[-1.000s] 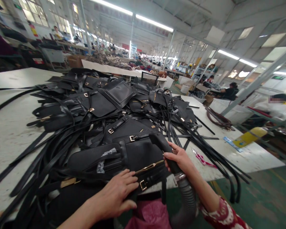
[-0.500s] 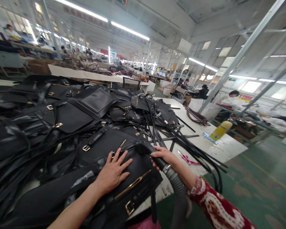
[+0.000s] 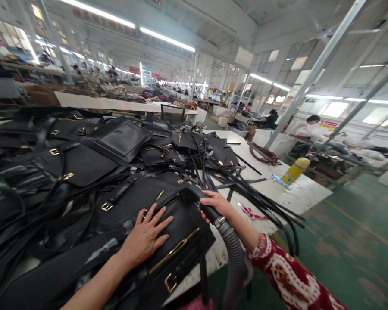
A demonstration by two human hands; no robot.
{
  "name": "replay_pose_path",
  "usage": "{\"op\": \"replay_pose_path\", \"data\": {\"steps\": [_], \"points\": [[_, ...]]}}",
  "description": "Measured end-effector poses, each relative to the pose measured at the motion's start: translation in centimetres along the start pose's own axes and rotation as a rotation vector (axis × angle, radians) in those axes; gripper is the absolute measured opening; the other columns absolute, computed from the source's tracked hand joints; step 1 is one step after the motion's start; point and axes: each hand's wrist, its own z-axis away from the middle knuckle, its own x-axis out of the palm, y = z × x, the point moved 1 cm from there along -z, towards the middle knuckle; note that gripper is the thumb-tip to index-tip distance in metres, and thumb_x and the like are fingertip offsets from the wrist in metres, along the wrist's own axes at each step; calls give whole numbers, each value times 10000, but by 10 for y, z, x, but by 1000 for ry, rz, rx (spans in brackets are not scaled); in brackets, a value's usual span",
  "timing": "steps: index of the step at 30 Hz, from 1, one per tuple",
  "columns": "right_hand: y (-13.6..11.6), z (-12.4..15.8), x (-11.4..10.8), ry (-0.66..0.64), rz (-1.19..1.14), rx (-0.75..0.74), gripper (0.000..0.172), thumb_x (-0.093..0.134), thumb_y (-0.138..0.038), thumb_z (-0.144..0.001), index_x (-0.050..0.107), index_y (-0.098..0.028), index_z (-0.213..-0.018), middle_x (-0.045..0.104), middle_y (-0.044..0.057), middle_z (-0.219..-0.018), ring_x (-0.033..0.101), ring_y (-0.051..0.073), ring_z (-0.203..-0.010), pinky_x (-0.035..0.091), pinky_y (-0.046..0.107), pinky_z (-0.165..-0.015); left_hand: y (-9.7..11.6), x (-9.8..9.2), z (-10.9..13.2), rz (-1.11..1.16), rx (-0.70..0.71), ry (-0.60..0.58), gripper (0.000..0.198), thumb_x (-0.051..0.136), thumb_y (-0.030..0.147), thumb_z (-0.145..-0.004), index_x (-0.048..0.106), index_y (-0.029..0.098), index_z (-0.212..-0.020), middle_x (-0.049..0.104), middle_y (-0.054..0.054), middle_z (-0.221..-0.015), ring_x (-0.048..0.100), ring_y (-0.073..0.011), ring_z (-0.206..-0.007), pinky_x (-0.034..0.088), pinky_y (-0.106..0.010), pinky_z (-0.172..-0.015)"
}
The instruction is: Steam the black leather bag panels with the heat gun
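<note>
My left hand [image 3: 148,234] lies flat with its fingers spread on a black bag [image 3: 184,224] that has a gold zipper and a gold buckle. Wrapped round the handle of a black vacuum nozzle [image 3: 210,211] is my right hand [image 3: 218,204]. The nozzle's head rests at the bag's upper edge; whether it touches the leather I cannot tell. A grey ribbed hose [image 3: 232,245] runs from a metal clamp on the nozzle down past the table edge. Just right of that hand, scissors with pink handles [image 3: 252,212] lie on the white table [image 3: 305,196].
A heap of black bags [image 3: 113,142] covers the table's left and middle. Long black straps [image 3: 258,198] hang over the near right edge. A yellow bottle [image 3: 295,171] and a coil of brown straps [image 3: 263,153] lie farther right. People work at tables beyond.
The whole view has shifted slightly, so things sit a little farther left. Both hands keep their places on the bag and the nozzle.
</note>
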Motion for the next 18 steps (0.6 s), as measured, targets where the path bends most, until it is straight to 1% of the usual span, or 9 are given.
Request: {"op": "replay_pose_path", "data": {"steps": [4, 6, 8, 11, 13, 16, 18], "points": [[6, -28, 4, -59, -8, 62, 363, 637, -277, -661, 519, -139, -976, 628, 26, -592, 587, 168, -414, 448, 232, -318, -1, 1, -2, -57, 23, 10, 464, 399, 444, -843, 355, 398, -1302, 379, -29, -1406, 244, -343, -1302, 202, -574, -988], [1, -43, 5, -54, -11, 61, 333, 633, -252, -660, 523, -132, -951, 621, 24, -574, 585, 173, -405, 455, 242, -315, -2, 0, -3, -80, 35, 13, 469, 403, 449, -839, 345, 410, -1303, 376, -14, -1408, 258, -333, -1297, 222, -549, -984], [-10, -52, 4, -26, -12, 34, 335, 624, -234, -673, 514, -134, -974, 610, 10, -564, 583, 167, -402, 470, 249, -324, -2, -1, -4, -100, 38, 15, 474, 410, 452, -835, 340, 415, -1303, 379, -5, -1406, 271, -321, -1292, 236, -527, -982], [-27, -49, -2, 28, -19, -25, 384, 585, -237, -722, 457, -158, -1075, 602, -17, -585, 580, 141, -417, 490, 238, -353, -1, -1, -4, -133, 35, 5, 477, 403, 448, -839, 324, 422, -1308, 385, -5, -1403, 278, -319, -1287, 242, -526, -977], [-31, -40, -5, 20, -12, -26, 414, 573, -244, -736, 426, -164, -1115, 611, -12, -605, 589, 143, -435, 498, 241, -367, -2, -1, -4, -149, 38, -8, 480, 394, 447, -843, 306, 428, -1314, 377, -3, -1407, 277, -324, -1287, 242, -533, -973], [-23, -33, -1, -45, 30, 45, 442, 604, -239, -706, 436, -123, -1098, 633, 29, -604, 608, 181, -449, 495, 268, -363, -1, -1, -5, -170, 36, -18, 483, 380, 451, -846, 292, 430, -1320, 369, 1, -1412, 268, -332, -1290, 241, -540, -971], [-14, -37, 4, -51, 61, 79, 431, 607, -238, -699, 446, -104, -1076, 634, 43, -592, 609, 195, -445, 490, 278, -357, -1, -1, -5, -180, 35, -18, 482, 379, 449, -847, 297, 424, -1321, 370, 0, -1412, 258, -335, -1294, 239, -538, -972]]}}
